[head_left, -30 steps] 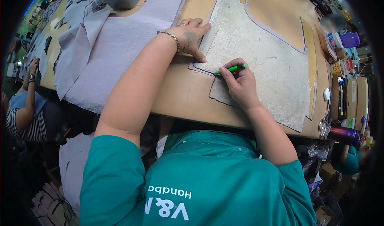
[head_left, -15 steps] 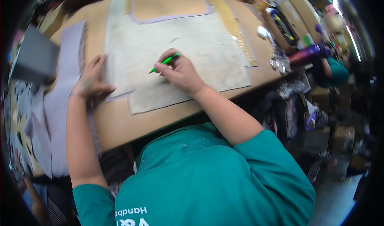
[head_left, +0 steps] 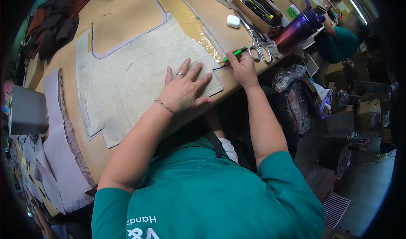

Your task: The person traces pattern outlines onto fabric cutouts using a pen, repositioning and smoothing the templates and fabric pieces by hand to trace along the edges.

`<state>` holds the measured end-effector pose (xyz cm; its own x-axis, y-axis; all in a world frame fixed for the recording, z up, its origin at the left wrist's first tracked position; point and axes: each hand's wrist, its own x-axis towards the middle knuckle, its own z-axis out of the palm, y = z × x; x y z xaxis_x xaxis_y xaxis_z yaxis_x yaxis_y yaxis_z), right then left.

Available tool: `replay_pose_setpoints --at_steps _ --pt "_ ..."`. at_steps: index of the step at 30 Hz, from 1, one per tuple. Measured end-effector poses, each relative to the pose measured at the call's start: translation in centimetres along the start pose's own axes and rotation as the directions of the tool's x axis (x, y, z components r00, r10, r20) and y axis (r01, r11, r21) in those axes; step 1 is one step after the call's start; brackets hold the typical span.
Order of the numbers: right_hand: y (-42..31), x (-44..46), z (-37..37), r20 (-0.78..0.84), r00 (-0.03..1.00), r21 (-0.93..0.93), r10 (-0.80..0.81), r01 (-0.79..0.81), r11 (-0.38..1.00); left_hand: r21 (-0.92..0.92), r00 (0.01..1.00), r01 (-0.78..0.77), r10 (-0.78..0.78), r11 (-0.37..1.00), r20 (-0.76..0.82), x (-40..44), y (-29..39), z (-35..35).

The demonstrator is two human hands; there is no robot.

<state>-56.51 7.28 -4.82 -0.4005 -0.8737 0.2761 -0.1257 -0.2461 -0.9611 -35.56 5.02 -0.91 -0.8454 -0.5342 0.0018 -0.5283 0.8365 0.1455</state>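
A large off-white pattern piece (head_left: 127,86) with a cut-out lies flat on the brown table, a lavender edge showing from beneath it along parts of its outline. My left hand (head_left: 185,86) is spread on the piece near its right side, fingers apart, palm down. In my right hand (head_left: 243,70) is a green pen (head_left: 237,53), its tip near the lower end of the strip of shiny brown tape (head_left: 196,29) on the pattern. Whether the tip touches the surface I cannot tell.
Scissors (head_left: 261,53), a white earbud case (head_left: 233,21) and a purple tumbler (head_left: 296,29) stand or lie beyond my right hand. Lavender cloth (head_left: 59,124) and a grey box (head_left: 28,112) are at left. Dark cloth (head_left: 55,23) lies far left. Another person (head_left: 344,40) is at upper right.
My left hand has moved from the pattern's left edge onto its right part. My right hand has carried the pen rightward to the taped edge. The view has shifted to the right.
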Motion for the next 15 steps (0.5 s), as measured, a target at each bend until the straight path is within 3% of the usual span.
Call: replay_pose_setpoints --at_steps 13,15 --pt "0.07 -0.56 -0.17 0.068 0.997 -0.03 -0.028 0.03 0.999 0.027 0.998 0.064 -0.064 0.998 -0.003 1.18 0.11 0.23" --pt "-0.53 -0.52 0.11 0.117 0.993 -0.125 -0.009 0.024 0.992 0.032 0.998 0.059 -0.059 0.998 0.01 1.18 0.16 0.12"
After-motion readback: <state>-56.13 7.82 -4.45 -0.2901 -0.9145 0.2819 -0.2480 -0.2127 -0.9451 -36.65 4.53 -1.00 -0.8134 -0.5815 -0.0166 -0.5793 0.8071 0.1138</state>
